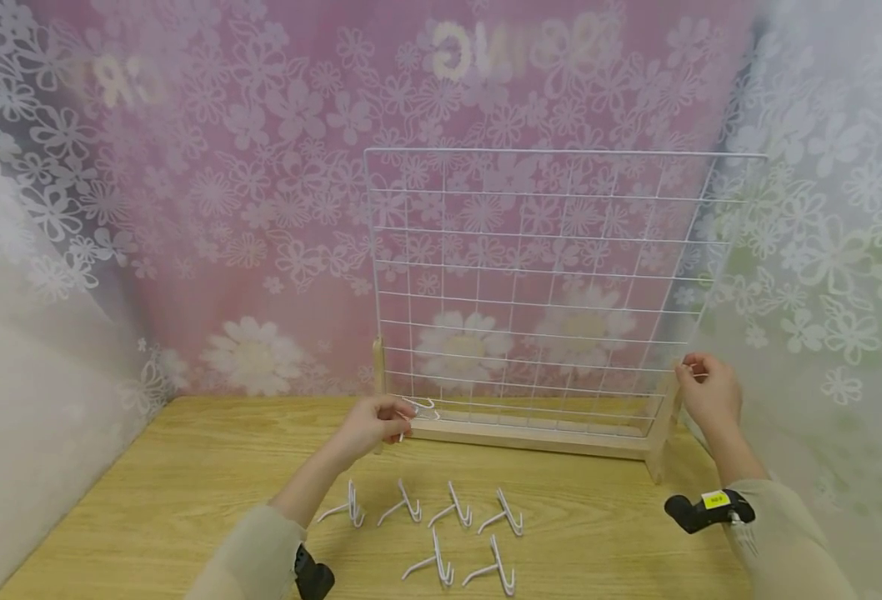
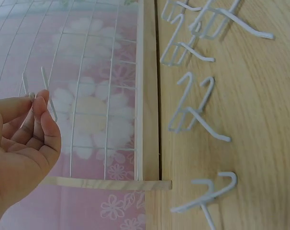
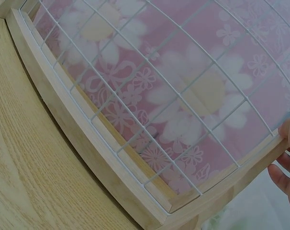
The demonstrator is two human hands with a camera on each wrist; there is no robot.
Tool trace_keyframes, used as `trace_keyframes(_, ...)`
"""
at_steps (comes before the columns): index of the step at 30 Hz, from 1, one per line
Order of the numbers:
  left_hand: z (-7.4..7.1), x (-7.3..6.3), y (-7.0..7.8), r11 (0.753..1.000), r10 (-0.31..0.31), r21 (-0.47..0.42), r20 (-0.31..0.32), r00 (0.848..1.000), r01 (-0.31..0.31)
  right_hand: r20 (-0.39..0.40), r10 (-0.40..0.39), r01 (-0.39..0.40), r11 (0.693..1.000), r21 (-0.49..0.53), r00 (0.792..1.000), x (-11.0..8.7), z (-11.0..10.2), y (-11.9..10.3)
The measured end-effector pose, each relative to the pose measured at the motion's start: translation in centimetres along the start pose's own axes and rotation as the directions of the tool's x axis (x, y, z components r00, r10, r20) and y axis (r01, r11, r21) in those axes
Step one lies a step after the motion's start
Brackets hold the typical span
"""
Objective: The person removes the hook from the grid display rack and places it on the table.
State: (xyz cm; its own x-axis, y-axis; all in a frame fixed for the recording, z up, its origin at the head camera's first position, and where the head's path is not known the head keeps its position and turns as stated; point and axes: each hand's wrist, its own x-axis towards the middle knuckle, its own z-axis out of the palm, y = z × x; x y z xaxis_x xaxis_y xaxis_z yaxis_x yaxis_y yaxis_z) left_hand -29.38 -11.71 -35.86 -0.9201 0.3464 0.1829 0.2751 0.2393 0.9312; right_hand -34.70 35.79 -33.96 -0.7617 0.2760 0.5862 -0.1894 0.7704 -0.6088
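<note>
My left hand [image 1: 369, 427] pinches a white wire hook [image 2: 45, 75] between thumb and fingertips, in front of the lower left of a white wire grid [image 1: 561, 152]. The hook's two prongs point toward the grid; whether they touch it I cannot tell. The grid stands upright in a wooden base [image 1: 531, 441]. At the right end, my right hand [image 1: 714, 398] grips the top of the wooden side post [image 1: 664, 425], thumb on the near side and fingers behind in the right wrist view. Several more white hooks [image 1: 458, 507] lie in two rows on the table before the base.
The wooden table [image 1: 208, 467] runs up to a pink flowered curtain [image 1: 261, 208] close behind the grid. Pale curtains [image 1: 846, 333] hang at both sides, the right one near my right hand. A left side post [image 1: 378, 367] supports the grid's other edge.
</note>
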Motion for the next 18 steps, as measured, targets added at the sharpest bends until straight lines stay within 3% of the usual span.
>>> trace_keyframes(18, -3.1, -4.0, -3.1, 0.995, -0.095, 0.019, 0.033, 0.995, 0.094, 0.021, 0.016, -0.017, 1.000, 0.011, 1.000, 0.1, 0.1, 0.2)
